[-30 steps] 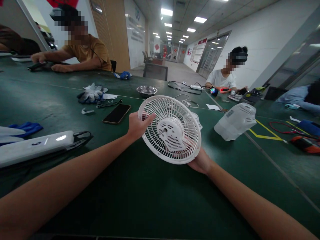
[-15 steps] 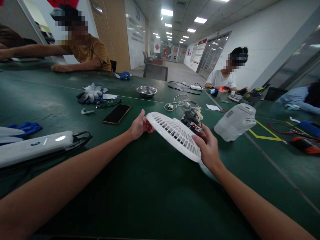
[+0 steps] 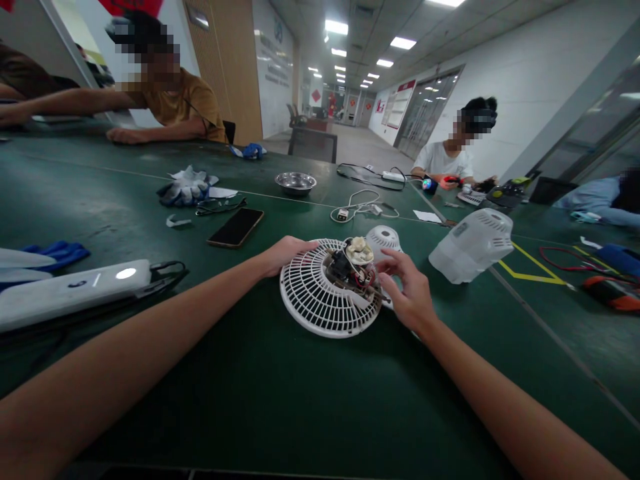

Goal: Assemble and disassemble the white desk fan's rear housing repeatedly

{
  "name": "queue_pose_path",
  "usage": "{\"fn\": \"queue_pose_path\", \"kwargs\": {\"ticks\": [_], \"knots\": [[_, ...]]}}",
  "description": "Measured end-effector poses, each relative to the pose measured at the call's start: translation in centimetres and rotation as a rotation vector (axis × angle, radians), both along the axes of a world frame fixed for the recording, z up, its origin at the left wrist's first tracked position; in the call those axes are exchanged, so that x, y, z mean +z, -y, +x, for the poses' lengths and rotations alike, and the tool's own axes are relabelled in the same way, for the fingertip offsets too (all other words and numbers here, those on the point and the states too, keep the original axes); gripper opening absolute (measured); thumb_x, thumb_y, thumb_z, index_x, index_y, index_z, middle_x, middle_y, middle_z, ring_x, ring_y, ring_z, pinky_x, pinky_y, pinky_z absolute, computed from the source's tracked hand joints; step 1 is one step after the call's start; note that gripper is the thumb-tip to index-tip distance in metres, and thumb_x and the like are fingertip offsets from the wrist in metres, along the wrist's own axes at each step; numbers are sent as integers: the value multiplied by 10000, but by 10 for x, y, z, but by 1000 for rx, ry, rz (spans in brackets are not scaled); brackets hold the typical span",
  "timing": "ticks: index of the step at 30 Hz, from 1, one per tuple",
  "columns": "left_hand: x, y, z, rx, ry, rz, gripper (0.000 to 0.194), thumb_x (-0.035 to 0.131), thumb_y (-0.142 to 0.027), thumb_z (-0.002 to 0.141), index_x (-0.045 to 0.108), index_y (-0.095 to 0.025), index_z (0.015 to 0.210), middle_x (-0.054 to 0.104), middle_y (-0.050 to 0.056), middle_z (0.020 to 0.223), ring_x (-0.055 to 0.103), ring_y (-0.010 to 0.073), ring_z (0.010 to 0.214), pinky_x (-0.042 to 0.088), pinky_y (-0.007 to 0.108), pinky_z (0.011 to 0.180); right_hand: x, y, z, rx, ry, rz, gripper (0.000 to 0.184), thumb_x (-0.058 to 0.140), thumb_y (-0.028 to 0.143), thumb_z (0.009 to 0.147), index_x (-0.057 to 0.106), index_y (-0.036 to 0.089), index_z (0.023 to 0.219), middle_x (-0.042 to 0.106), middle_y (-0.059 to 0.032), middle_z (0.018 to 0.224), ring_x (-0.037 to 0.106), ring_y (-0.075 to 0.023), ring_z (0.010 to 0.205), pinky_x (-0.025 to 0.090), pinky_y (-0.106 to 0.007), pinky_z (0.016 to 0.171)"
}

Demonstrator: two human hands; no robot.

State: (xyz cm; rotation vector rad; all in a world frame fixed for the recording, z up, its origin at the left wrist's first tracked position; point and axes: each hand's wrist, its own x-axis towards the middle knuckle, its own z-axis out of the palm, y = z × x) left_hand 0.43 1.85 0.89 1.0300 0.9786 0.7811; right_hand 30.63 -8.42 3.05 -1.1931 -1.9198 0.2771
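Note:
A round white fan grille [image 3: 320, 300] lies flat on the green table [image 3: 280, 400] with its motor and red and black wires [image 3: 353, 263] facing up. My left hand [image 3: 285, 253] rests on the grille's far left rim, fingers curled over it. My right hand [image 3: 407, 290] sits at the grille's right edge, fingers spread and reaching toward the motor, holding nothing that I can see. A small white round cap [image 3: 383, 239] lies just behind the grille.
A white fan housing [image 3: 473, 243] lies to the right. A black phone [image 3: 236, 227], gloves [image 3: 185, 190], a metal bowl [image 3: 295, 181], a white cable [image 3: 357, 207] and a white power bank [image 3: 70, 287] sit on the table. Other people work at the far side.
The grille was held up facing me, then was turned over and laid flat on the table with the motor side up. My right hand came from beneath it to its right edge.

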Motion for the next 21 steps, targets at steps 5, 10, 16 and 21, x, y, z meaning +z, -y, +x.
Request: {"fn": "queue_pose_path", "kwargs": {"ticks": [5,10,16,21], "knots": [[-1,0,0,-5,-23,19,305,858,-404,793,787,-127,899,776,87,827,693,167,689,540,310,686,-11,-30,28,-268,71,164,681,705,420,848,511,210,1466,604,-175,1405,608,-356,1236,512,-561,1027],[-3,0,0,-22,-32,50,361,853,-441,796,790,-124,957,760,66,805,681,165,714,514,323,725,-27,-54,42,-287,135,-54,904,768,430,738,414,184,1532,649,-181,1342,641,-380,1182,491,-603,1046],[-6,-3,-1,-13,-61,69,367,851,-474,786,789,-139,923,742,52,767,660,168,695,488,319,687,-14,-50,35,-389,-451,-373,723,704,526,760,494,252,1395,735,-48,973,709,-275,808,597,-506,847],[-10,-4,-1,-37,-41,95,378,839,-501,787,772,-143,887,730,42,762,639,149,660,481,311,677,7,-24,9,-4,-967,-623,480,497,605,899,577,263,1227,744,-91,1120,746,-273,937,635,-437,806]]}}
